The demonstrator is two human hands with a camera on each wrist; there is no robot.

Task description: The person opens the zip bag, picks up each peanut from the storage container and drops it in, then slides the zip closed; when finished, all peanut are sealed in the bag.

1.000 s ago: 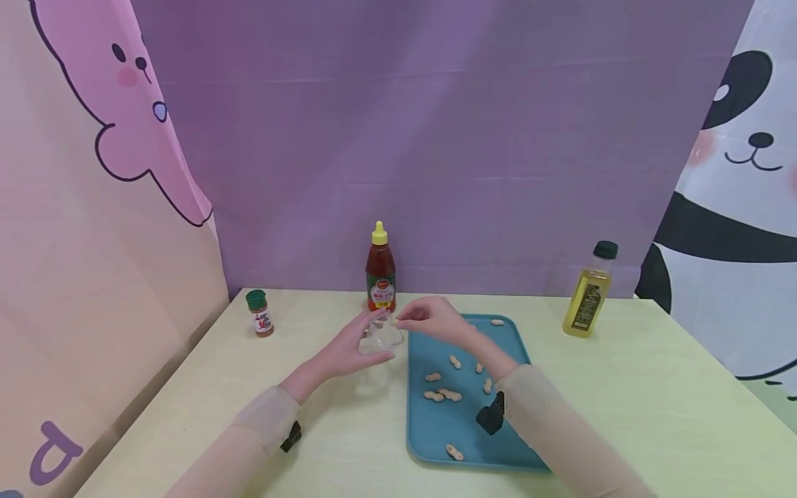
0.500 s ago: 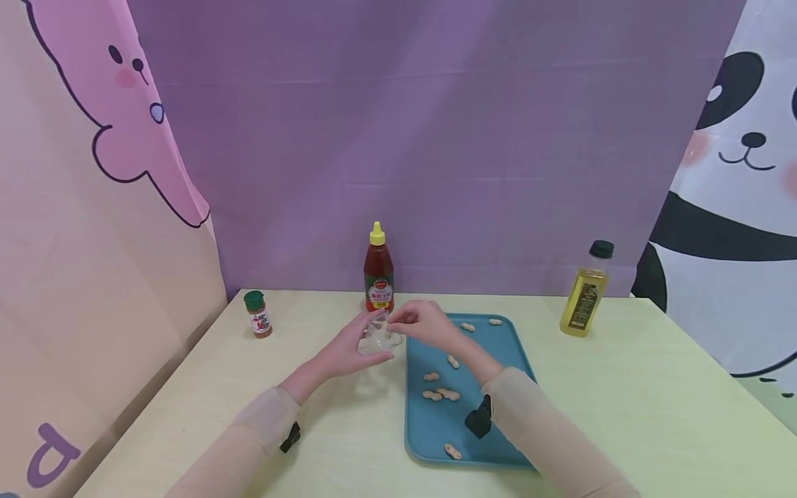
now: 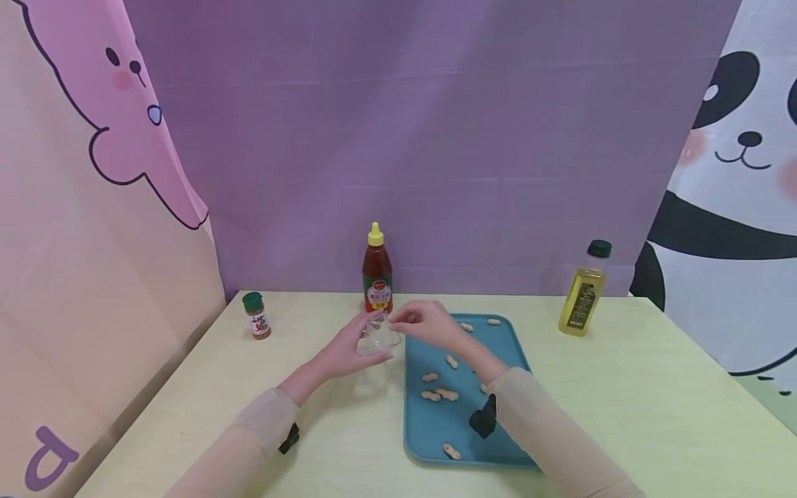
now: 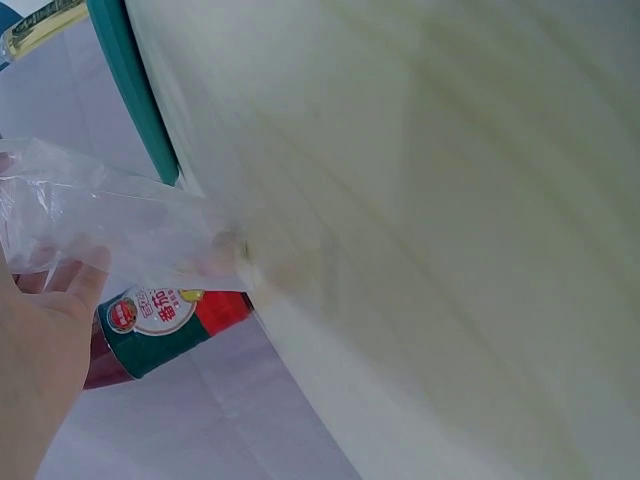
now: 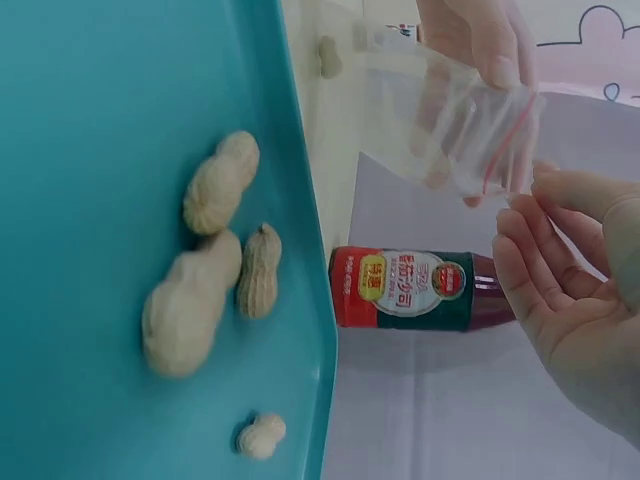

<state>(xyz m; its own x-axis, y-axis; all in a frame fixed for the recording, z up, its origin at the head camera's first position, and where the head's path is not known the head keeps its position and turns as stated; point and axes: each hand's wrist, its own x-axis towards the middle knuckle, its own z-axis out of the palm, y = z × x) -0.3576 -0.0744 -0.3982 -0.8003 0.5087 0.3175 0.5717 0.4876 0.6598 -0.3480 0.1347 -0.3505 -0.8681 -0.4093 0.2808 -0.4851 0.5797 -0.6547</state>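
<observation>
A clear zip bag (image 5: 440, 125) with a red line along its mouth hangs between the hands, above the table to the left of the tray. My left hand (image 3: 345, 349) grips it from the left side, fingers and thumb around it. At the bag's mouth, the thumb and fingertips of my right hand (image 3: 429, 324) pinch its edge. A peanut (image 5: 330, 57) shows low in the bag in the right wrist view. More peanuts (image 5: 190, 305) lie scattered on the blue tray (image 3: 429, 443), below my right forearm.
Behind the hands stands a ketchup bottle (image 3: 377, 277) with a yellow cap. A small green-capped spice jar (image 3: 257, 317) is at the left of the table (image 3: 623, 401). An oil bottle (image 3: 584, 297) stands at the back right, past the tray.
My right hand has moved left to the bag's mouth, dipped over it, then drawn back slightly to its edge. My left hand has kept its grip on the bag.
</observation>
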